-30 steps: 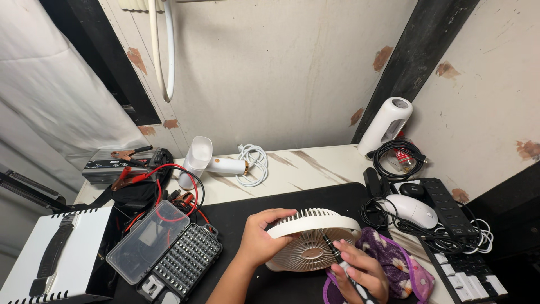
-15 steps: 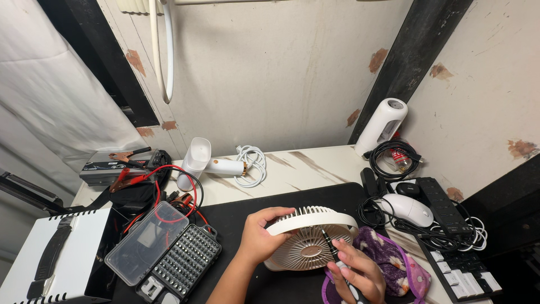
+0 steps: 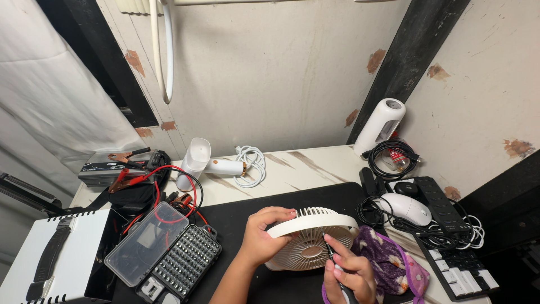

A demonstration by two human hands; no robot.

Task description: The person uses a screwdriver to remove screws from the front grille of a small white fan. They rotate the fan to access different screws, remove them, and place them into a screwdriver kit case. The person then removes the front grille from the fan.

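Observation:
A round white fan [image 3: 310,236] with a slotted grille lies tilted on the black mat [image 3: 236,222] at the lower middle. My left hand [image 3: 260,236] grips its left rim. My right hand [image 3: 349,275] holds a thin dark screwdriver [image 3: 329,253], its tip set against the fan's grille near the hub. A purple patterned cloth pouch [image 3: 388,262] lies just right of my right hand.
An open bit set [image 3: 183,264] with a clear lid [image 3: 146,245] lies at left, beside a white box [image 3: 53,264]. Red clamp leads [image 3: 132,180], a white handheld device [image 3: 197,160], a coiled white cable [image 3: 250,163], a white mouse [image 3: 408,207], a keyboard [image 3: 461,270] and a power strip [image 3: 441,202] surround the mat.
My right hand has shifted slightly along the fan's grille with the screwdriver. My left hand keeps its grip on the rim.

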